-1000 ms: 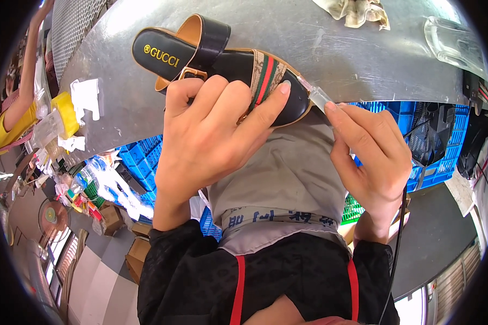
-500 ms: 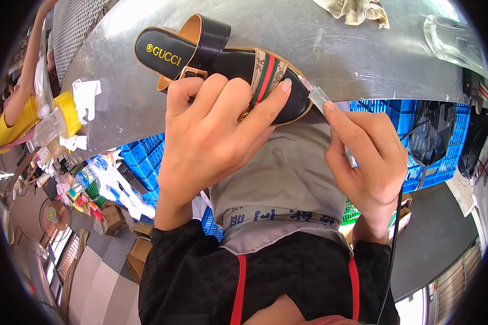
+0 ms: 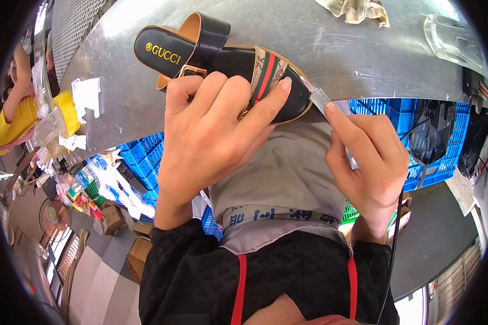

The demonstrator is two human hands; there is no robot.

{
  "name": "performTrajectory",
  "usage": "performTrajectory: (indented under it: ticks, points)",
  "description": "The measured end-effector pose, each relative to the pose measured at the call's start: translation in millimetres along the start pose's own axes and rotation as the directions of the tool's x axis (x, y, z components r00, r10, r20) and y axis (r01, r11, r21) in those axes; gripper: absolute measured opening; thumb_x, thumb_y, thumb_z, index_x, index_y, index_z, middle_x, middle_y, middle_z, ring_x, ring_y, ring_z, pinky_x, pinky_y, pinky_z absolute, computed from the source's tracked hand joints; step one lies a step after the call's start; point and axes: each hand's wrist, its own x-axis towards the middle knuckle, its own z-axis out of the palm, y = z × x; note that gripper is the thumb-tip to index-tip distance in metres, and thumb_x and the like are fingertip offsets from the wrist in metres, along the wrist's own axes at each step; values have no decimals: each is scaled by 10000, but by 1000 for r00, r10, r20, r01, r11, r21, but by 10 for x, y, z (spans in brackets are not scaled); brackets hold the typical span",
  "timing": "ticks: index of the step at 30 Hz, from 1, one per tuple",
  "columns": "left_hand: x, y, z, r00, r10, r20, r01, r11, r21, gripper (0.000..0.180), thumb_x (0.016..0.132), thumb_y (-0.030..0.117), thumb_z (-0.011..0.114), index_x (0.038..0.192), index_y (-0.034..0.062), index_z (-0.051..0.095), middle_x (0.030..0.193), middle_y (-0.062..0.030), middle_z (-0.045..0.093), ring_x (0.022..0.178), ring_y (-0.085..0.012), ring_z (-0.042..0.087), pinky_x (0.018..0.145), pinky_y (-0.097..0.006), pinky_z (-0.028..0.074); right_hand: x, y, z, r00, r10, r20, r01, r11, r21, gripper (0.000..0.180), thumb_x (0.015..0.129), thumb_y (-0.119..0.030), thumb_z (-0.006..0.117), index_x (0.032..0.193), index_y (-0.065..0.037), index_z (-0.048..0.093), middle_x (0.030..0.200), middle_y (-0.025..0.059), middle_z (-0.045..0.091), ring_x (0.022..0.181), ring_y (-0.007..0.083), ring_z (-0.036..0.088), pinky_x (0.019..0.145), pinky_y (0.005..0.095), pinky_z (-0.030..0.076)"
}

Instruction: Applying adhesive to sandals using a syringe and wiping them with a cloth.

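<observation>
A black slide sandal [image 3: 238,57] with a tan edge lies at the front of the metal table, its toe end toward my right. It has a black buckled strap [image 3: 214,35] and a snake-patterned toe strap [image 3: 267,76] with a green-red-green stripe. My left hand [image 3: 217,124] is closed around the sandal's near side, the index finger lying along the toe strap. Pinched in my right hand [image 3: 368,151] is a slim tool with a clear plastic sleeve [image 3: 320,98]. Its pinkish tip meets the sandal's toe edge; the tool's exact kind is unclear.
The metal table [image 3: 331,59] holds a beige cloth [image 3: 358,12], a clear plastic item [image 3: 453,43], a yellow roll [image 3: 66,114] and a white glove [image 3: 87,96]. Blue crates [image 3: 444,154] stand below its edge. A person in a yellow sleeve [image 3: 16,124] is at the left.
The tool's tip and my right hand have shifted very slightly along the toe edge. My left hand and the sandal stay almost still. The person at the left has lowered an arm.
</observation>
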Motion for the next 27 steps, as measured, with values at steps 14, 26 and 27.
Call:
performTrajectory:
  ticks: [14, 26, 27]
  points:
    - [7, 1, -3, 1000, 1, -8, -1, 1000, -7, 628, 565, 249, 851, 1184, 236, 746, 777, 6, 375, 720, -171, 460, 764, -354, 319, -5, -35, -55, 998, 51, 29, -52, 998, 19, 490, 620, 175, 699, 1078, 4, 738, 836, 92, 640, 692, 223, 601, 579, 315, 473]
    - [3, -9, 0, 1000, 16, -4, -16, 1000, 2, 628, 562, 249, 852, 1181, 233, 748, 799, 4, 403, 747, -174, 480, 776, -353, 324, -68, -42, -32, 1000, 9, -5, -9, 1000, -14, 549, 583, 92, 719, 1125, 6, 715, 815, 76, 570, 647, 236, 570, 562, 350, 477]
    - [2, -11, -1, 1000, 17, -4, -17, 1000, 5, 630, 561, 250, 853, 1181, 232, 748, 800, 5, 403, 749, -174, 481, 777, -353, 324, -72, -46, -34, 1000, 14, 0, -14, 1000, -17, 547, 584, 95, 718, 1124, 8, 714, 815, 76, 572, 648, 236, 571, 562, 349, 477]
